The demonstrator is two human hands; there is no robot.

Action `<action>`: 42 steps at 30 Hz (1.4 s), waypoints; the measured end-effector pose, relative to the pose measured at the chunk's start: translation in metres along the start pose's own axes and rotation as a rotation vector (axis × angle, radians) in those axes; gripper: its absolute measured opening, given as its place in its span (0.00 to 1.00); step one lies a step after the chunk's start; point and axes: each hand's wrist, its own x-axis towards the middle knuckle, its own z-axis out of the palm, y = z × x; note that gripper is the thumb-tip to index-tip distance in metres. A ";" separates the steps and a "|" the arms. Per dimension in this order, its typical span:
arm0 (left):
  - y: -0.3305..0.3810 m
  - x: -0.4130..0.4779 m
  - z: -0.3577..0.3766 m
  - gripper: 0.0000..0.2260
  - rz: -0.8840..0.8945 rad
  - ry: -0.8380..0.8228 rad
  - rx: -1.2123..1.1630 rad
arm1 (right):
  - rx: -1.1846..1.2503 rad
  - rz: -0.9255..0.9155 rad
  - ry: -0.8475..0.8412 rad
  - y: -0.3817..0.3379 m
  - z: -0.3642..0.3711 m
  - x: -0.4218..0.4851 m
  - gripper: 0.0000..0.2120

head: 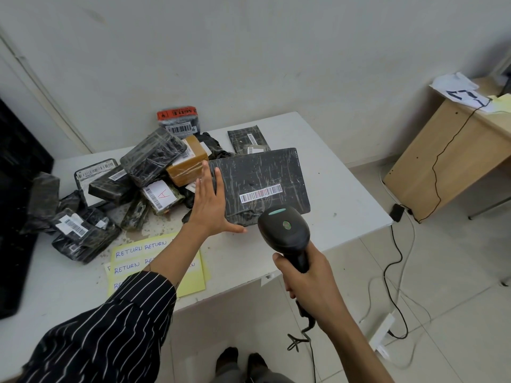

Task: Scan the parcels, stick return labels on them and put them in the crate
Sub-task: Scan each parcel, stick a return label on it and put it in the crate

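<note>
The fingers (pixel 205 176) of the left hand (pixel 210 208) lie straight and together, palm down, pressing on the left end of the flat black parcel (pixel 265 172); the thumb is spread along the parcel's near edge; this hand grasps nothing. The right hand (pixel 307 283) is clenched round the handle of the barcode scanner (pixel 284 230); the scanner head points forward and down and hangs just over the parcel's near edge. The parcel lies flat on the counter (pixel 348 214), its long axis running left to right; the barcode label (pixel 260 193) runs parallel to that axis on the near half, directly ahead of the scanner head and to the right of the left fingers. A reddish tint across the bars suggests that the beam is on the label; the scan step is judged to be in hand. The right hand is the nearer to the label; the left hand only steadies the parcel. The pile of other parcels (pixel 132 183) lies just left of the left hand; the yellow RETURN label sheets (pixel 138 255) lie at the near counter edge, partly under the left forearm; a black container (pixel 16 189) at the far left is probably the crate.
</note>
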 end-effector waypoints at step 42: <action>-0.003 0.003 0.011 0.66 0.046 0.053 -0.245 | 0.032 0.030 0.190 0.068 -0.022 0.172 0.14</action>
